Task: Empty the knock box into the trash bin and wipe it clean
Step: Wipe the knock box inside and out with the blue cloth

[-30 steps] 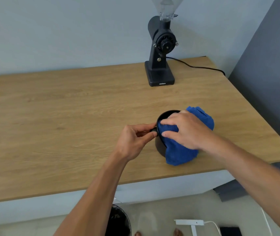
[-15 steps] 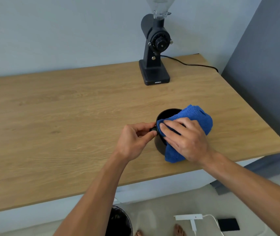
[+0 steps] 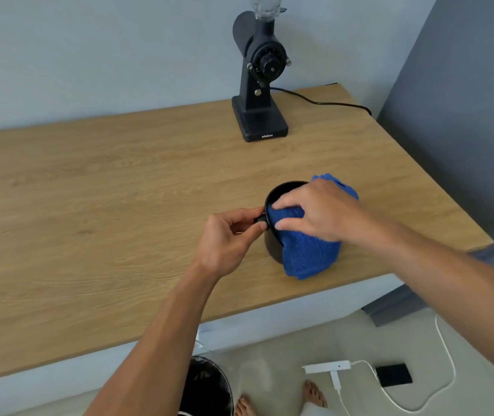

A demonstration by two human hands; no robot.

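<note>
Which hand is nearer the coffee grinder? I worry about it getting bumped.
Right. The right hand presses the blue cloth below the grinder; the left hand sits lower-left.

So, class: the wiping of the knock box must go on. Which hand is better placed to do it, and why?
The right hand: it already presses the blue cloth into the knock box. The left hand pinches the knob at its rim, steadying it.
</note>
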